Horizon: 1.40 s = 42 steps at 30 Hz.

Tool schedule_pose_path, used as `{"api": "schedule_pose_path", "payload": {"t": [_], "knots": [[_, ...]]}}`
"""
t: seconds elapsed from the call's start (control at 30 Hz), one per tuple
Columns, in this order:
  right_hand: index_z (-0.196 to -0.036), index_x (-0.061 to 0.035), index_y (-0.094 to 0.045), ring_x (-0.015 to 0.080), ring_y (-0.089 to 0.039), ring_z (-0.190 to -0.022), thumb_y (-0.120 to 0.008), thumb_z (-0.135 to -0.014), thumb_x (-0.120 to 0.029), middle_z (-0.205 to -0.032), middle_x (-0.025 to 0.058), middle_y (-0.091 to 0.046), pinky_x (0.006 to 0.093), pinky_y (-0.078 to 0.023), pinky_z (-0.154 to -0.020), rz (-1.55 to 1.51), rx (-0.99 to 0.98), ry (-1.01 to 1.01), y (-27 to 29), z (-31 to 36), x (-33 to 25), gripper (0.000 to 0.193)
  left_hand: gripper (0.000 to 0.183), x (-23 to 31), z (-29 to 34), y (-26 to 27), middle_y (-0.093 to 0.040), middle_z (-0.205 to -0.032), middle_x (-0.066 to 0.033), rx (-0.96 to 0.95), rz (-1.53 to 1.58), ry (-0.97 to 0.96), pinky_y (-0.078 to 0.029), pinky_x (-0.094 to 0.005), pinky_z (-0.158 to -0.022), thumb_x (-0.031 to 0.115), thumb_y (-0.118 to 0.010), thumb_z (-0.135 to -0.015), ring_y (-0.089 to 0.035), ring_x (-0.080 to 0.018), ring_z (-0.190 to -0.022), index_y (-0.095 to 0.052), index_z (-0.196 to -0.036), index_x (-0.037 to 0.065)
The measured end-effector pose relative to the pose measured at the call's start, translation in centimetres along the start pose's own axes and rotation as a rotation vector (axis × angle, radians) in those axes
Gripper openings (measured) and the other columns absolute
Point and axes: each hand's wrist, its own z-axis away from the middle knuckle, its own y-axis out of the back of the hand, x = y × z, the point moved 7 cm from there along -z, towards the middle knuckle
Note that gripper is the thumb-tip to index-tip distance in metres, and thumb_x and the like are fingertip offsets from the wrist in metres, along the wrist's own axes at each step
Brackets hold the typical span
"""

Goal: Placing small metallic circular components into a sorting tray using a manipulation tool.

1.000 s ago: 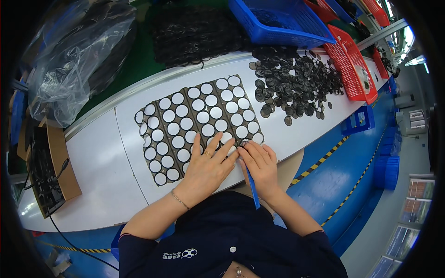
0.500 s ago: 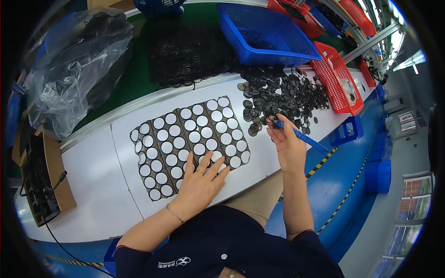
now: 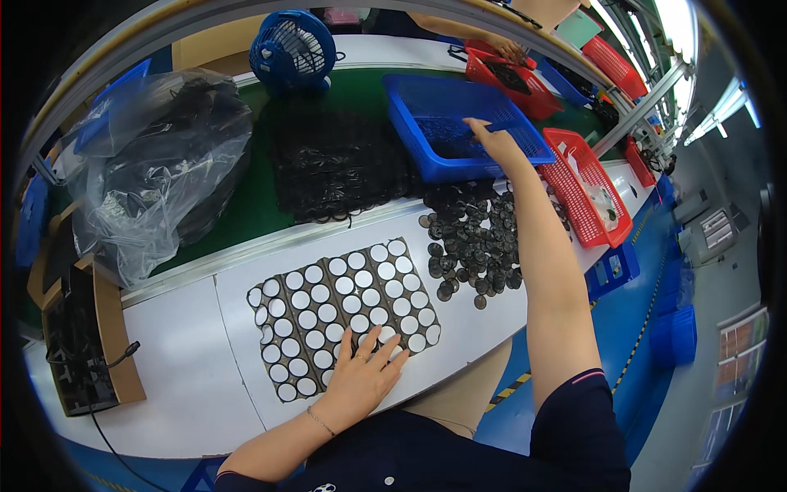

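My left hand (image 3: 361, 379) lies with spread fingers on the near right part of a dark sheet (image 3: 314, 315) set with rows of white discs (image 3: 326, 313). Some discs are hidden under its fingers. My right arm stretches forward over a pile of black round pieces (image 3: 475, 242). My right hand (image 3: 498, 146) is over the blue basket (image 3: 438, 170), its fingers curled and partly hidden. What it holds does not show against the blue. Small dark pieces (image 3: 447, 139) cover the basket's bottom.
Behind the sheet lies a black plastic-wrapped bundle (image 3: 336, 168). A clear plastic bag (image 3: 156, 164), an open carton (image 3: 119, 336) with a cable, and a blue fan (image 3: 293, 53) stand leftward. Red baskets (image 3: 586, 189) line the right. Another person's hand (image 3: 508, 51) works at the far side.
My right hand has moved from beside the black pile, forward to the blue basket. The slim blue tool it held there is out of sight. My left hand stays on the sheet; the view has tilted up.
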Motion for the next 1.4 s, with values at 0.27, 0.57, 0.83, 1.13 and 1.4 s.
{"api": "schedule_pose_path", "payload": {"t": [0.27, 0.57, 0.83, 1.13, 1.4], "knots": [[-0.125, -0.0110, -0.073, 0.0332, -0.064, -0.118, -0.044, -0.098, -0.065, -0.110, 0.0205, -0.074, 0.0418, -0.043, -0.104, 0.059, 0.018, -0.211, 0.2, 0.8, -1.0, 0.067, 0.037, -0.1, 0.1, 0.2, -0.057, -0.141, -0.0065, -0.005, 0.000, 0.011, -0.030, -0.0663, -0.112, 0.028, -0.069, -0.093, -0.044, -0.0353, -0.138, -0.066, -0.128, 0.016], [-0.113, -0.0088, -0.078, 0.0355, -0.071, -0.097, -0.046, -0.097, -0.066, -0.092, 0.0242, -0.074, 0.0411, -0.048, -0.095, 0.077, 0.128, -0.139, 0.5, 1.5, 0.7, 0.068, 0.037, -0.1, 0.0, -0.2, -0.057, -0.142, -0.0062, -0.003, -0.007, 0.014, -0.029, -0.0663, -0.112, 0.030, -0.068, -0.094, -0.044, -0.0352, -0.138, -0.066, -0.129, 0.017], [-0.110, -0.0030, -0.077, 0.0225, -0.069, -0.084, -0.049, -0.102, -0.055, -0.086, 0.0130, -0.072, 0.0339, -0.051, -0.079, -0.146, 0.371, -0.008, 2.9, 5.5, -3.4, 0.060, 0.040, -0.1, -0.3, 0.1, -0.056, -0.142, -0.0066, 0.000, -0.024, 0.005, -0.031, -0.0652, -0.111, 0.029, -0.066, -0.094, -0.045, -0.0335, -0.138, -0.064, -0.132, 0.016], [-0.112, 0.0000, -0.070, 0.0145, -0.067, -0.078, -0.070, -0.094, -0.007, -0.093, 0.0111, -0.071, 0.0269, -0.052, -0.072, -0.327, -0.036, 0.088, -10.1, 33.3, -7.1, 0.019, 0.044, 0.0, 2.0, 2.5, -0.057, -0.139, -0.0092, -0.049, -0.084, 0.026, -0.034, -0.0613, -0.111, 0.027, -0.069, -0.093, -0.048, -0.0305, -0.136, -0.062, -0.131, 0.005], [-0.103, -0.0011, -0.074, 0.0272, -0.065, -0.085, -0.073, -0.087, -0.004, -0.094, 0.0122, -0.072, 0.0370, -0.051, -0.078, -0.247, -0.012, 0.162, -11.7, 39.0, -9.1, 0.016, 0.037, -0.6, 2.5, 2.1, -0.060, -0.135, -0.0090, -0.023, -0.111, -0.024, -0.038, -0.0584, -0.109, 0.023, -0.069, -0.092, -0.052, -0.0296, -0.133, -0.066, -0.127, 0.011]]}}
